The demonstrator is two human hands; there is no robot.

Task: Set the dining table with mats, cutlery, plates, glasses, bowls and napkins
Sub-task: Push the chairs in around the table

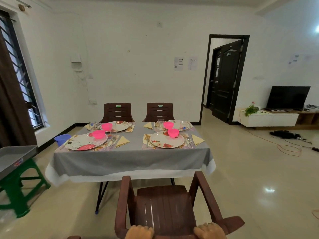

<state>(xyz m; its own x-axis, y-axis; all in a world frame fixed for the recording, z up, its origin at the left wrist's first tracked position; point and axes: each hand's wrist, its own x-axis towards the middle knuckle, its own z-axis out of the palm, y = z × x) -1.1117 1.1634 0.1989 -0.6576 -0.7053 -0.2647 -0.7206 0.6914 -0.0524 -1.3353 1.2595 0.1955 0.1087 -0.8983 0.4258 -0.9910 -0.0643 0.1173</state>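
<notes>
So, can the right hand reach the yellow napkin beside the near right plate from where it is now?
Probably not. The right hand grips the back of the brown chair, and that chair and a stretch of floor lie between it and the napkin on the table.

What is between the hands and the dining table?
Only a brown chair, in the head view. The left hand and right hand hold its back, and its seat points toward the table.

The bottom edge cuts off the left hand (139,232) and right hand (209,231) gripping the chair (165,209).
</notes>
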